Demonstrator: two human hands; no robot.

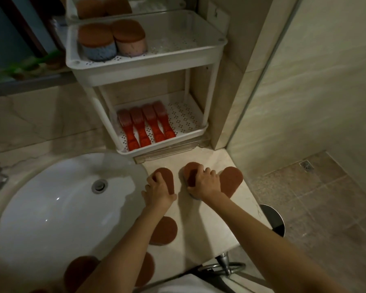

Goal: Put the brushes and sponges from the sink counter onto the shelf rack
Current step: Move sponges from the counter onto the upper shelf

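Two hands each grasp a brown-topped sponge: left hand (159, 191), right hand (205, 183). Four red brushes (145, 126) lie on the rack's lower shelf (190, 121). Forearms partly hide nearer sponges (164, 230).

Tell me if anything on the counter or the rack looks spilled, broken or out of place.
Nothing looks spilled or damaged. Four red brushes lie in a neat row on the rack's lower shelf, and two sponges stand upright on the upper shelf. The left hand and right hand each rest on a brown-topped sponge on the counter.

Upper tray (211, 49) right half lies bare beside two sponges (112, 41).
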